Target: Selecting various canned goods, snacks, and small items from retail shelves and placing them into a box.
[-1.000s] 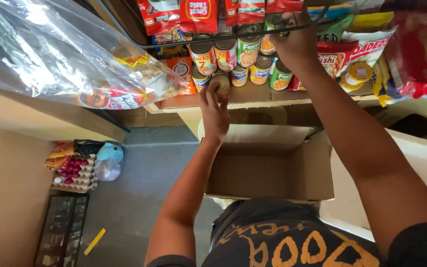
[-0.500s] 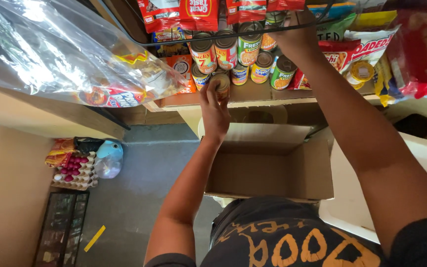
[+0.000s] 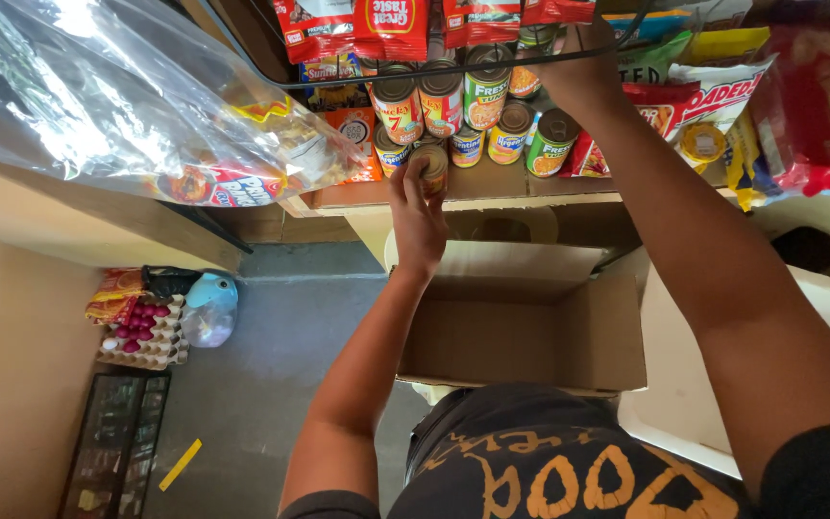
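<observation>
My left hand (image 3: pixel 417 216) is raised to the front edge of a wooden shelf (image 3: pixel 492 189) and grips a small tin can (image 3: pixel 431 163). My right hand (image 3: pixel 578 60) reaches higher, into the stacked cans (image 3: pixel 487 91) at the back of the shelf; its fingers are partly hidden behind a dark wire rim, on a can there. Below my arms an open cardboard box (image 3: pixel 530 327) rests against my lap.
Several tins and red and yellow snack packets (image 3: pixel 818 106) crowd the shelf. A large clear plastic bag (image 3: pixel 117 96) of packets hangs at the left. On the grey floor sit an egg tray (image 3: pixel 141 332) and a light blue bag (image 3: pixel 211 293).
My left hand has lifted the small can a little higher, up to the shelf edge beside the other tins. My right hand stays among the upper cans.
</observation>
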